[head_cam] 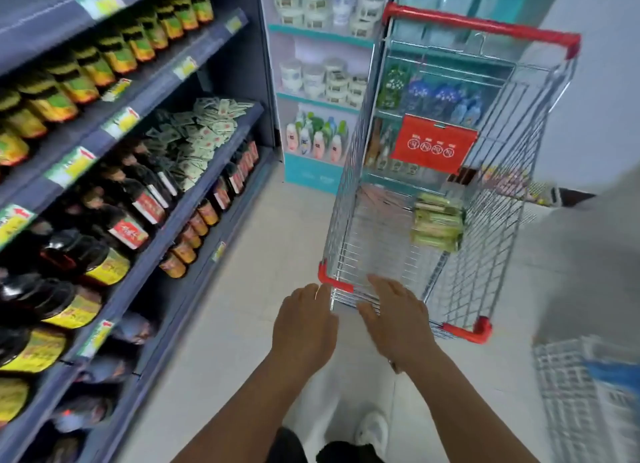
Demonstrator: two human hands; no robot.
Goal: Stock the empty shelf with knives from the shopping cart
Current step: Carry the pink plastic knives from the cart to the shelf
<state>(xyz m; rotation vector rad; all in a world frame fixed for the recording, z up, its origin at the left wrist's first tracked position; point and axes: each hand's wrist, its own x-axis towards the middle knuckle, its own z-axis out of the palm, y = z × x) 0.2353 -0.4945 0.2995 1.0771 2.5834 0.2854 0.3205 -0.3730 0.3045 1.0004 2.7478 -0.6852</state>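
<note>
Shopping cart point(450, 192): standing in the aisle beside stocked shelves point(138, 171), holding a stack of green packs point(437, 225), presumably the knives, against its right side. Left hand point(304, 327) and right hand point(394, 320): both reaching flat-fingered to the near rim, gripping nothing. Step, as judged: positioning the cart; next, lifting a pack out.
</note>
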